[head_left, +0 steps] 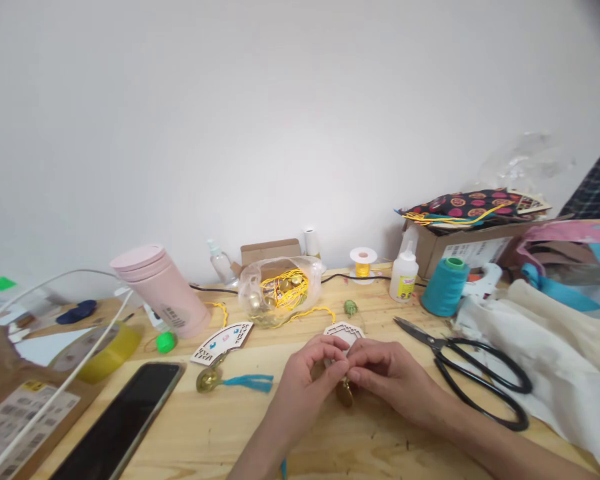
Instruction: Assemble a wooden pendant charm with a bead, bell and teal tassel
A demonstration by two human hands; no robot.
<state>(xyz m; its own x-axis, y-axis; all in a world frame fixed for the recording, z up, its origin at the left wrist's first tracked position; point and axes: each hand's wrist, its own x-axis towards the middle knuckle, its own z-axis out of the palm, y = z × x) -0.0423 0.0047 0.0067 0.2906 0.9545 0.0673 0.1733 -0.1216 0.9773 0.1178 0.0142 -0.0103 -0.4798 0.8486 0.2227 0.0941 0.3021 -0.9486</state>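
Left hand [303, 385]: wooden ornament [344, 331] grasped at the fingertips.
Right hand [391, 380]: same ornament grasped; gold bell [345, 395] seen hanging below.

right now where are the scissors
In the head view, the black-handled scissors lie on the right of the wooden table, just right of the right hand, below the teal thread cone and beside the white cloth.

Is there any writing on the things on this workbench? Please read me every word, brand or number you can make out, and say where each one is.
Nothing can be read for certain:
White glue bottle: yellow label, print too small to read.
Pink tumbler: round badge, too blurred to read.
Cardboard box: white label, print too blurred to read.
Brown card: printed label with yellow strip, too small to read.
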